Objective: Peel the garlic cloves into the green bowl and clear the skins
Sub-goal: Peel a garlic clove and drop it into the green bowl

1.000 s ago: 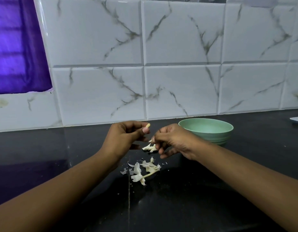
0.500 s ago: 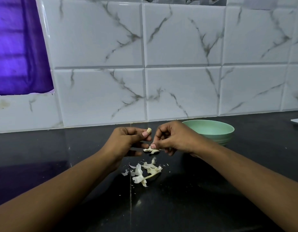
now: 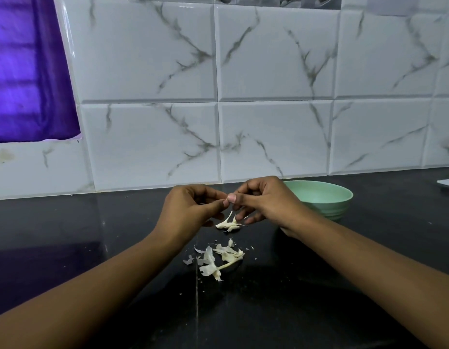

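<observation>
Left hand [image 3: 190, 210] and right hand [image 3: 266, 201] raised together, curled fingers [image 3: 244, 190] pinching, forearms converging

**Head view.** A pale strip of skin [image 3: 230, 215] is being pinched where the curled fingertips of the left hand [image 3: 190, 210] and the right hand [image 3: 265, 200] are being held together above the black countertop [image 3: 92, 235]. Anything else in the pinch is being hidden by the fingers. Small garlic cloves [image 3: 228, 225] are being shown lying directly beneath the grip, and a pile of loose skins [image 3: 218, 258] nearer the person. The green bowl [image 3: 326, 197] is being partly covered by the right hand, just right of the grip.
</observation>
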The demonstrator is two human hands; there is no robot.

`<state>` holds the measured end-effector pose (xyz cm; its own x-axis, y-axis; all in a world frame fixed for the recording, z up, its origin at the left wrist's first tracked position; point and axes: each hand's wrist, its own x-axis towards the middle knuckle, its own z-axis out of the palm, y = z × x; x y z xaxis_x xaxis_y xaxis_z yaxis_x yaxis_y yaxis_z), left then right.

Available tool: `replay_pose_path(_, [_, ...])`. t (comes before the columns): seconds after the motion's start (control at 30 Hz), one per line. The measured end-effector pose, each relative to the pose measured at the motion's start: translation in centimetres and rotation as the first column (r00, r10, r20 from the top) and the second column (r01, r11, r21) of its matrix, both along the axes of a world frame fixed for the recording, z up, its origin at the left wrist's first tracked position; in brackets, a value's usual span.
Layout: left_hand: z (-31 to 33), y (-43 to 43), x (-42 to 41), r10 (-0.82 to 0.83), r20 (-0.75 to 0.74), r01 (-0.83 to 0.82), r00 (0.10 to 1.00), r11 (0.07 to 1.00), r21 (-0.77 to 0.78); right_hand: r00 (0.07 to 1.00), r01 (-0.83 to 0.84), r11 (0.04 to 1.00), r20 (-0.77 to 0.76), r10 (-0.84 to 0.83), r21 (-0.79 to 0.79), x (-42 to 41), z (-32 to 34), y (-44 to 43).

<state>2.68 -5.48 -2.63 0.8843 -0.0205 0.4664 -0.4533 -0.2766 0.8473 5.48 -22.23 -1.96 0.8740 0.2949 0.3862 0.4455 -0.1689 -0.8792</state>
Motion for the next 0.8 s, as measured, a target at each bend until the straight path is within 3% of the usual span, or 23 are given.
replay_pose_path(0.33, [0.02, 0.16, 0.20, -0.098, -0.084, 0.088, 0.992, 0.989, -0.120, 0.997, -0.033, 0.997, 0.071, 0.038, -0.070, 0.02, 0.20, -0.03])
replay_pose_path(0.67, [-0.09, -0.02, 0.12, -0.101, -0.036, 0.097, 0.994, 0.990, -0.103, 0.994, -0.064, 0.998, -0.086, 0.064, 0.005, -0.49, 0.29, 0.04])
replay_pose_path(0.8, [-0.19, -0.02, 0.21, -0.088, -0.036, 0.084, 0.996, 0.992, -0.090, 0.998, -0.023, 1.000, -0.059, 0.023, 0.009, -0.61, 0.34, 0.12])
